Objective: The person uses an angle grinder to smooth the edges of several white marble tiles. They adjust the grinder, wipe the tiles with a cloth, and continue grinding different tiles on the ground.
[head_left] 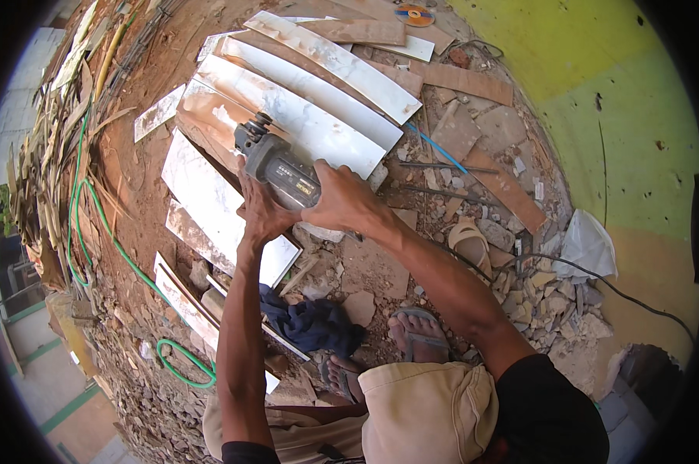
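Two bare hands are closed together on one grey-black power tool (pixel 286 172), held in front of the person over the white panels (pixel 311 108); the left hand (pixel 261 210) grips its near left side, wrist bent, with the left forearm (pixel 239 348) rising almost straight from the lower edge; the right hand (pixel 341 195) clasps the end nearer the body, thumb side toward the other hand, its forearm slanting in from the lower right; the tool's head points up and away to the left, and whether it touches a panel I cannot tell from here. Long panel edges fan out beyond and left of the tool, several lapping over one another; a strip of red dirt (pixel 144 166) runs between them and the heap of sticks (pixel 51 174) at far left; on the right the painted wall (pixel 597 100) bounds the ground. Close to the right arm lie broken tiles, a loose sandal (pixel 469 241) and rubble (pixel 554 305), with a white sheet (pixel 587 246) beside the wall and a black cable (pixel 612 288) trailing across; a dark cloth (pixel 318 321) lies between the forearms, just ahead of the sandalled feet (pixel 419 338); a green hose (pixel 191 381) loops left of the left forearm.
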Action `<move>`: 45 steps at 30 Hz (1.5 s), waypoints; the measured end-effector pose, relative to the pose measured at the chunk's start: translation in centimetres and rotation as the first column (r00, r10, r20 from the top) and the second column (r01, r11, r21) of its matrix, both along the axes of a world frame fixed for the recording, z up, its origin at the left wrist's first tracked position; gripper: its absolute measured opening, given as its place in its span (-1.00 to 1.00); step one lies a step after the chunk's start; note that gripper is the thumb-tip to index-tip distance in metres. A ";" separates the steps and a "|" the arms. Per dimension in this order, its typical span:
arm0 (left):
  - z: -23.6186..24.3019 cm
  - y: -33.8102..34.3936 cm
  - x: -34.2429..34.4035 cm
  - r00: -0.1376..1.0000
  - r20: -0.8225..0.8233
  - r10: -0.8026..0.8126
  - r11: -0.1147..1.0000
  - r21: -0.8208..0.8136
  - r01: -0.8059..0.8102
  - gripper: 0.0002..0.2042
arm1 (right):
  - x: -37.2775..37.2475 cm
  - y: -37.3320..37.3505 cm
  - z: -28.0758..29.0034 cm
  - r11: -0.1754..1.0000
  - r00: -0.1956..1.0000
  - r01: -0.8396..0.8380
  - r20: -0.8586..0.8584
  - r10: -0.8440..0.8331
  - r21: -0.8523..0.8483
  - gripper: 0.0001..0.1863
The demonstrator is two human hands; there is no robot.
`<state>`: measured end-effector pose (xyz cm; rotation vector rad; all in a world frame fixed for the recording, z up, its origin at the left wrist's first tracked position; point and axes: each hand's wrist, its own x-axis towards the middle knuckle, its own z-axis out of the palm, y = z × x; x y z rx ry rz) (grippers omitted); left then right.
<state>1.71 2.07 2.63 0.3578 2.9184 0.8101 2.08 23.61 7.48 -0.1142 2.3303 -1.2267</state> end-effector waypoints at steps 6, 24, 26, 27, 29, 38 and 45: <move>-0.7 -0.4 -0.7 0.999 -0.050 -0.013 0.999 0.041 0.015 0.37 | -0.7 0.2 -0.2 1.000 1.000 -0.001 -0.008 0.001 -0.020 -0.36; -0.6 -0.1 -0.7 0.998 -0.062 -0.022 0.999 0.035 0.024 0.36 | -0.5 0.1 -0.4 1.000 0.999 0.008 -0.035 -0.009 -0.008 -0.34; -0.6 -0.3 -0.7 0.998 -0.064 -0.028 0.999 0.027 0.030 0.36 | -0.5 0.1 -0.4 1.000 0.999 0.008 -0.040 -0.008 -0.007 -0.35; -0.8 -0.5 -0.7 0.997 -0.068 -0.030 0.999 0.024 0.031 0.37 | -0.5 0.1 -0.2 1.000 0.999 0.005 -0.036 -0.005 -0.003 -0.36; -0.9 -0.5 -0.7 0.997 -0.071 -0.028 0.999 0.028 0.030 0.37 | -0.5 0.1 -0.3 1.000 0.999 0.003 -0.043 -0.003 0.001 -0.37; -1.2 -0.7 -0.6 0.999 -0.046 0.002 0.999 0.049 0.001 0.42 | -0.1 -0.1 -0.9 0.999 0.995 0.039 -0.095 -0.038 0.010 -0.37; -1.2 -0.7 -0.6 1.000 -0.006 0.025 0.999 0.036 -0.024 0.44 | -0.5 0.2 -0.5 1.000 1.000 0.011 -0.012 -0.011 -0.007 -0.35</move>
